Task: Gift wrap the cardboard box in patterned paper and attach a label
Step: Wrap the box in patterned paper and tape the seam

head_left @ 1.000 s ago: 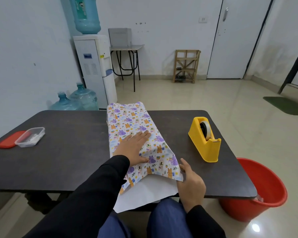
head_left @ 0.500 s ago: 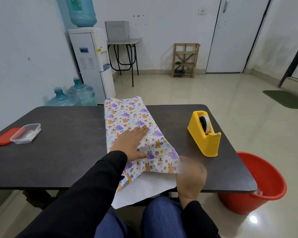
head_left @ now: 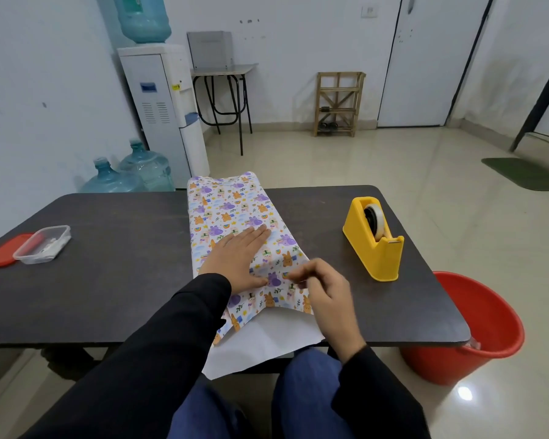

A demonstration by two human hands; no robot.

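**Left palm flat on the wrapped box, right hand at the paper's near edge**

The patterned wrapping paper [head_left: 235, 213] lies folded over the box down the middle of the dark table [head_left: 108, 264], running from the far edge toward the person. The cardboard itself is hidden under the paper. At the near end the paper's white underside [head_left: 260, 346] sticks out past the table edge, over the person's lap.

The left hand [head_left: 235, 259] rests on top of the wrapped bundle, palm down, fingers straight and spread — pressing, gripping nothing. The right hand [head_left: 325, 289] is at the bundle's near right side, fingers curled with the tips close together at the printed paper; it is blurred, so whether it pinches the paper or something small cannot be told.

To the right of the bundle, apart from it, a yellow tape dispenser [head_left: 374, 245] stands on the table with its roll in place. Far left on the table sit a clear plastic container [head_left: 42, 244] and, just beside it, its red lid [head_left: 4, 256]. A red bucket [head_left: 476, 327] stands on the floor by the table's right near corner.
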